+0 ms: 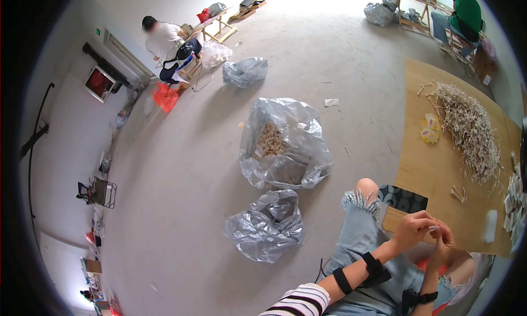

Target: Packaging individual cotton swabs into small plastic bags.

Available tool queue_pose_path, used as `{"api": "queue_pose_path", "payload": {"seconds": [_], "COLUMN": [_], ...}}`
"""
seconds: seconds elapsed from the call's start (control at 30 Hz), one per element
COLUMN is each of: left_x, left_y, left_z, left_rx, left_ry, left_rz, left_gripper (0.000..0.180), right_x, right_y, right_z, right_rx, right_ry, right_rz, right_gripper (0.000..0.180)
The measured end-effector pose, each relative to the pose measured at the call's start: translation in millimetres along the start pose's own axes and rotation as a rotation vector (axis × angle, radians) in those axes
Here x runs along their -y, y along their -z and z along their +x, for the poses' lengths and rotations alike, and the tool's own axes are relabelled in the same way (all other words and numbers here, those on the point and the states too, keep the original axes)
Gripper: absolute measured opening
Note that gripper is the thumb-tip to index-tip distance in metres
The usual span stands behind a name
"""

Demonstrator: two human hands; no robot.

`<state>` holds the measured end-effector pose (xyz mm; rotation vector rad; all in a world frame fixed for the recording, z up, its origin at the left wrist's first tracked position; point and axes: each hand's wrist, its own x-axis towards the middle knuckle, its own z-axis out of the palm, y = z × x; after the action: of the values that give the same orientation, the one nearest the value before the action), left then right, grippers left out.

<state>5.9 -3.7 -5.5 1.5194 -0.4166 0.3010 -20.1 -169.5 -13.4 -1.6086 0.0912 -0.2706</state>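
Progress looks partial, judging by how things lie: a large heap of thin white sticks (469, 129) lies loose and tangled on the far part of your table (420, 168), and a small cluster of loose sticks (459, 193) lies apart from it, nearer to you. Along the right side of the table, many flat white packets (514, 209) lie crowded together, which may be the finished share, though you cannot confirm that from here. By the look of it, far more remains in the heap than is being handled at this moment. Your left hand (414, 228) and right hand (443, 239) meet just above the near edge of the table, and the fingers of both are closed, pinching a small pale piece (433, 228) between them; it is too small to tell exactly what it is. A translucent whitish sheet (490, 226) lies to the right of your hands, and a dark patterned panel (403, 199) sits at the table's left edge, beside your knee. As for writing, the yellow-and-white cards (430, 128) left of the heap bear some print, but you cannot read it at this size. A cardboard box (485, 66) beyond the table carries a white label, also illegible, and no lettering shows clearly on the packets.
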Motion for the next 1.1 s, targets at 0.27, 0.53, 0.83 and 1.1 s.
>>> {"api": "queue_pose_path", "payload": {"seconds": [0.27,0.53,0.83,1.1], "left_x": [3,-14,-100,-117], "left_y": [8,17,41,43], "left_z": [-16,-31,-43,-54], "left_rx": [-0.005,0.028,0.087,0.149], "left_ry": [0.182,0.248,0.094,0.041], "left_rz": [-0.152,-0.044,0.217,0.212], "left_gripper": [0.018,0.016,0.013,0.02], "right_x": [-1,16,94,127], "right_y": [-8,-12,-17,-21], "right_z": [-10,-25,-63,-75], "right_rx": [0.031,0.093,0.2,0.309], "right_ry": [-0.049,-0.111,-0.043,0.177], "right_rz": [0.036,0.028,0.077,-0.161], "right_gripper": [0.009,0.012,0.007,0.012]}}
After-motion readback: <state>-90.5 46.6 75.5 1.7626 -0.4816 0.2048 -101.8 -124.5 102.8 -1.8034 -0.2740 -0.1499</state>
